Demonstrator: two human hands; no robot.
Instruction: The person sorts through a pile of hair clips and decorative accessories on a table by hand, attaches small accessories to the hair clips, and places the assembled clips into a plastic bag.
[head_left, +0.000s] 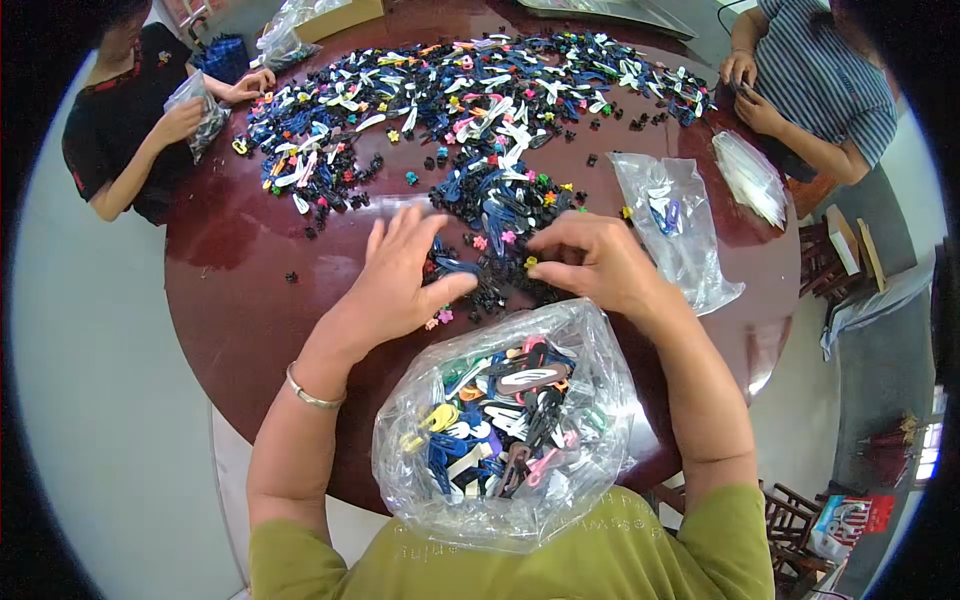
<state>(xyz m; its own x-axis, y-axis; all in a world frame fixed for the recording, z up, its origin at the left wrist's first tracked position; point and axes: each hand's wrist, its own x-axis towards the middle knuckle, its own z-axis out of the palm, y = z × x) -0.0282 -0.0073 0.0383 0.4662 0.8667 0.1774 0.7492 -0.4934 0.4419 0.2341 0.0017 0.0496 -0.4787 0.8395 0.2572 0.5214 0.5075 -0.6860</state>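
Note:
Both my hands are over a loose pile of small black claw clips and dark blue snap clips on the round red table. My left hand is at the pile's left edge, fingers spread, its thumb by a dark blue clip. On the pile's right side my right hand has thumb and forefinger apart beside a small yellow flower clip; no hold on it shows. Pink flower clips lie between the hands. Nearest my body, an open clear plastic bag holds mixed hair clips.
A large heap of clips spreads over the far table. At right lie a clear bag with a few clips and a stack of clear bags. One person sits far left, another far right.

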